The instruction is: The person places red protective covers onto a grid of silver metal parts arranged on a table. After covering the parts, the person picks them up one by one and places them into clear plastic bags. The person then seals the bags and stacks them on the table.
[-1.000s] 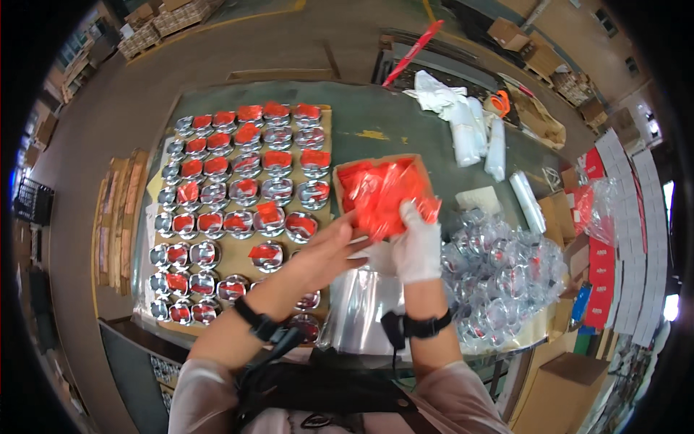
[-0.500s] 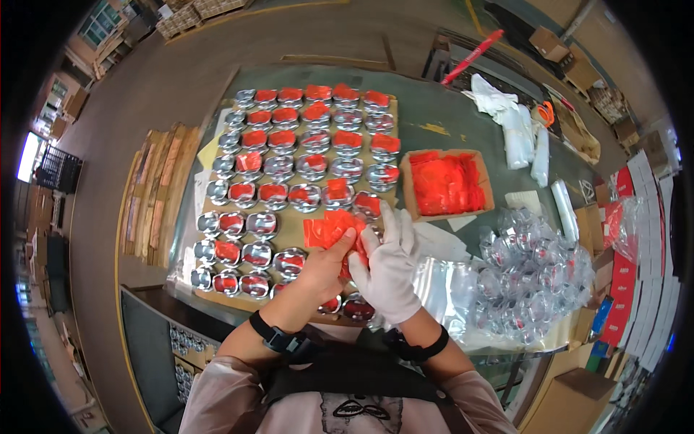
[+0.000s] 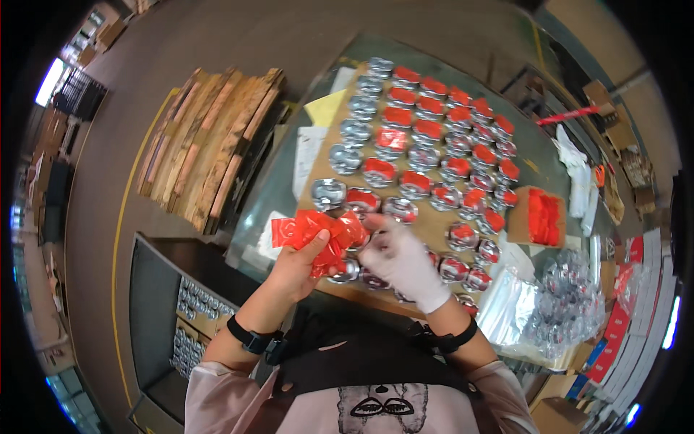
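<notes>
A fanned bunch of red plastic packets is in my bare left hand, its thumb pressed on top. My right hand, in a white glove, is beside the bunch with fingers bent, and its fingertips pinch the edge of a red packet. Below and around the hands, shiny chrome rounded parts stand in rows on a cardboard sheet. Many carry a red packet on top; those in the leftmost column show bare metal. My hands cover some near parts.
Right of the rows stands a cardboard box of red packets. Beyond it are a heap of clear-bagged parts and rolls of white plastic. A wooden pallet lies left of the table; a dark shelf unit stands near left.
My view has turned left, and both hands are now over the left part of the rows. The red packets in my left hand are spread wider; my gloved fingers have bent inward.
</notes>
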The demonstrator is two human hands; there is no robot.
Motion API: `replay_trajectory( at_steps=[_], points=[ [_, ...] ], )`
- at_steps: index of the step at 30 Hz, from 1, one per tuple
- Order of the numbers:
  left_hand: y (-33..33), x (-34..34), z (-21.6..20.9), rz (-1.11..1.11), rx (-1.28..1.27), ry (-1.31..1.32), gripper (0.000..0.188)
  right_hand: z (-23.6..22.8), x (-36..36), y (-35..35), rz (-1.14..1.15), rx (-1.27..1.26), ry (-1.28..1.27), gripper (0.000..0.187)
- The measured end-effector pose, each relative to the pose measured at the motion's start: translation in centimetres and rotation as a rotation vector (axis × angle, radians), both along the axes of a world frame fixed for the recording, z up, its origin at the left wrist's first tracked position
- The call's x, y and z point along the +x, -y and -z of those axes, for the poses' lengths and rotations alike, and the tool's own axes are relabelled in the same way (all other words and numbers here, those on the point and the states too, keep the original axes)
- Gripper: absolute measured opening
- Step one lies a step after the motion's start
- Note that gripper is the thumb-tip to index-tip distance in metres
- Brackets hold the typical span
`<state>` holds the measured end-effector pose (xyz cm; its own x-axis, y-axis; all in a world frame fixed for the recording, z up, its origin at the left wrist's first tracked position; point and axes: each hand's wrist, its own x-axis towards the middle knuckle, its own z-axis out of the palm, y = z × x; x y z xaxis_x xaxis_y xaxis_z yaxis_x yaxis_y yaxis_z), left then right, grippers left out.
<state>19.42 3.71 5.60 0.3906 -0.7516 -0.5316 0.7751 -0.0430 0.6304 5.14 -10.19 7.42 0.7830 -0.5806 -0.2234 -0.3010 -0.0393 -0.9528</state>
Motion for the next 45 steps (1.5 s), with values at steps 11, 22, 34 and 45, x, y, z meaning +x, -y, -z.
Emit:
replay_trajectory(
  at_steps=[11,22,34,45],
  points=[
    [-14.3,8.3,1.2,0.124,0.375,0.229,0.03,2.1,9.2,-5.4,-0.625,-0.991,-0.323,0.012],
    [-9.6,7.6,1.0,0.549,0.157,0.131,0.022,-2.6,11.3,-5.6,-0.508,-0.364,-0.25,0.031],
    [-8.3,7.5,2.3,0.447,0.097,0.225,0.032,1.9,8.3,-4.6,-0.084,-0.251,-0.063,0.009],
    [-8.2,7.7,2.4,0.473,0.161,0.153,0.026,7.0,10.2,-3.7,-0.29,-0.838,-0.5,0.023]
  ],
)
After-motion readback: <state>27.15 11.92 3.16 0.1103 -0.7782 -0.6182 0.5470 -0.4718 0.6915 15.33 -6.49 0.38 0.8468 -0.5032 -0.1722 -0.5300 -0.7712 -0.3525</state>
